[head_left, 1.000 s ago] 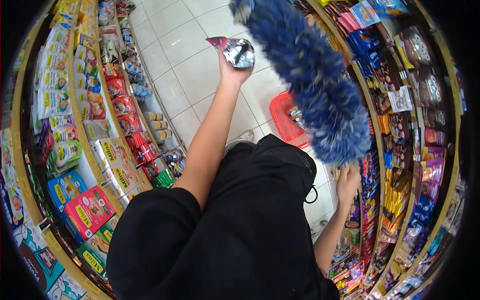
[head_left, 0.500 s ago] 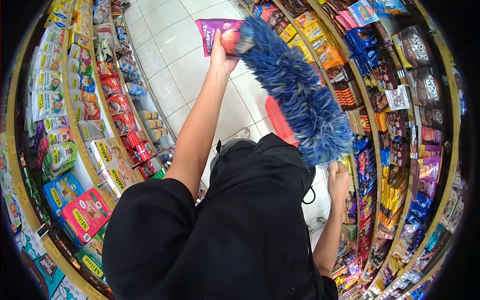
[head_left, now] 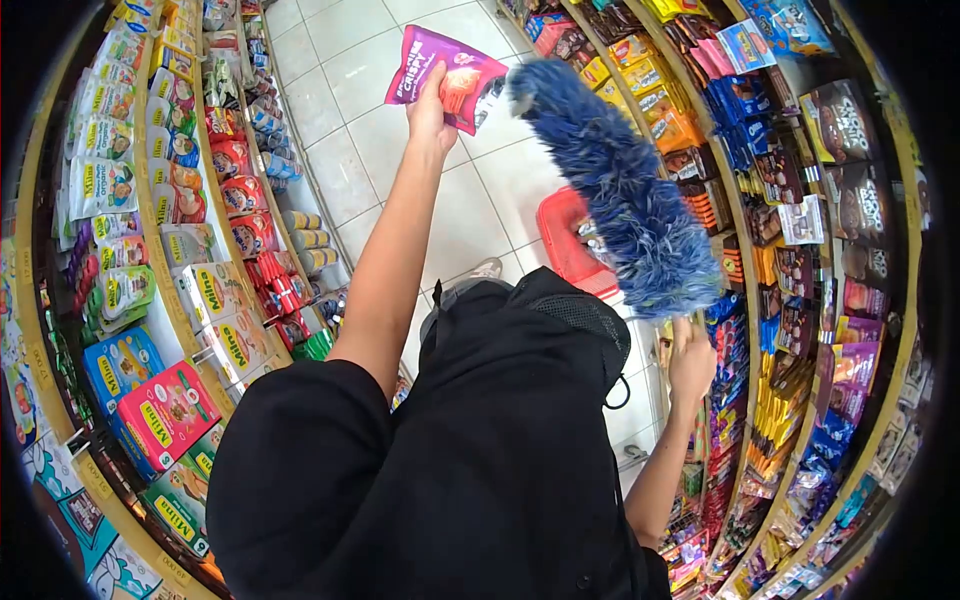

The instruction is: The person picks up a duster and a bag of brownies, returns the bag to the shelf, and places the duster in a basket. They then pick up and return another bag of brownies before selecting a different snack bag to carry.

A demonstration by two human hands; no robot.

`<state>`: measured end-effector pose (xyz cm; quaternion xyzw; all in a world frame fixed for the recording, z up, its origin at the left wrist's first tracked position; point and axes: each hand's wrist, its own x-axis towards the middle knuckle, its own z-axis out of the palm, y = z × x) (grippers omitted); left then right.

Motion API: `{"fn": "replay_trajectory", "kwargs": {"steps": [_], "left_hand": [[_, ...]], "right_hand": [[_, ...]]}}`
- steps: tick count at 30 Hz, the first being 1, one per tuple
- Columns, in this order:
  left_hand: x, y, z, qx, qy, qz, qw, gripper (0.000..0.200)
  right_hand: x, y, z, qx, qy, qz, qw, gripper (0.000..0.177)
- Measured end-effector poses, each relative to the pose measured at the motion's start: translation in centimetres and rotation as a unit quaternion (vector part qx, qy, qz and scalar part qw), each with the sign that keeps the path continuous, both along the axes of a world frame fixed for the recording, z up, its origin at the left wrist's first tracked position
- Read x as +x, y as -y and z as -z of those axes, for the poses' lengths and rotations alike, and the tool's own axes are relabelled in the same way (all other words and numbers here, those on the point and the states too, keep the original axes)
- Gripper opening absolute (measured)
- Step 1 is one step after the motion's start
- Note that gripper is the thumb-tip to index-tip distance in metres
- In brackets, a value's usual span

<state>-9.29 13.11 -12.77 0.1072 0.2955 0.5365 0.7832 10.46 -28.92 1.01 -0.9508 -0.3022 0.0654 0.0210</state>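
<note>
My left hand [head_left: 430, 115] is closed on the edge of a purple snack packet [head_left: 455, 75] marked "CRISPY", held out over the aisle floor. My right hand [head_left: 691, 362] grips the handle end of a blue fluffy duster [head_left: 625, 185]. The duster slants up and to the left, its tip a little to the right of the packet and apart from it. Below the duster, a red plastic basket [head_left: 565, 235] stands on the floor, partly hidden by the fibres; small items show inside it.
On the left, shelves hold Milna boxes [head_left: 168, 415], pouches and cans [head_left: 280, 165]. On the right, shelves carry chocolate and biscuit packs [head_left: 860, 215] close to my right arm. White floor tiles [head_left: 370, 75] run between them. My shoe [head_left: 487, 268] shows below.
The duster has shifted right and slightly down, off the packet. More of the packet's front now shows, turned toward me. More of the red basket is visible.
</note>
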Motion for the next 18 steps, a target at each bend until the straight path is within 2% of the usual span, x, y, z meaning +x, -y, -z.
{"fn": "replay_trajectory", "kwargs": {"steps": [2, 4, 5, 10, 12, 13, 15, 16, 18], "left_hand": [[-0.1, 1.1, -1.1, 0.017, -0.036, -0.012, 0.999, 0.023], [-0.1, 1.8, -1.7, 0.031, -0.017, 0.026, 0.999, 0.026], [0.1, 2.2, -1.8, 0.030, -0.012, 0.043, 0.999, 0.028], [2.4, 5.0, -3.7, 0.084, -0.055, 0.090, 0.991, 0.035], [2.9, 6.5, -5.1, 0.031, -0.012, 0.128, 0.991, 0.031], [3.0, 6.9, -5.4, 0.048, 0.023, 0.178, 0.983, 0.046], [3.3, 7.7, -6.2, 0.034, 0.154, 0.183, 0.970, 0.054], [3.1, 7.8, -6.3, 0.018, 0.223, 0.192, 0.956, 0.055], [2.3, 6.9, -0.2, 0.025, 0.337, 0.217, 0.916, 0.055]], "right_hand": [[-0.2, -0.4, -0.4, 0.035, -0.013, 0.029, 0.999, 0.042], [-0.2, -0.7, -0.3, 0.091, -0.037, 0.043, 0.994, 0.041], [0.1, -0.4, 0.2, 0.135, -0.066, 0.035, 0.988, 0.037], [-1.8, -3.7, -1.7, 0.201, -0.106, -0.011, 0.974, 0.030], [-3.3, -6.1, -2.7, 0.205, -0.124, -0.018, 0.971, 0.032], [-3.7, -7.1, -2.6, 0.201, -0.113, -0.033, 0.973, 0.033], [-4.2, -8.8, -2.3, 0.191, -0.093, -0.065, 0.975, 0.036], [-4.5, -9.2, -2.6, 0.158, -0.115, -0.042, 0.980, 0.037], [-4.8, -10.0, -3.6, 0.090, -0.158, 0.002, 0.983, 0.040]]}}
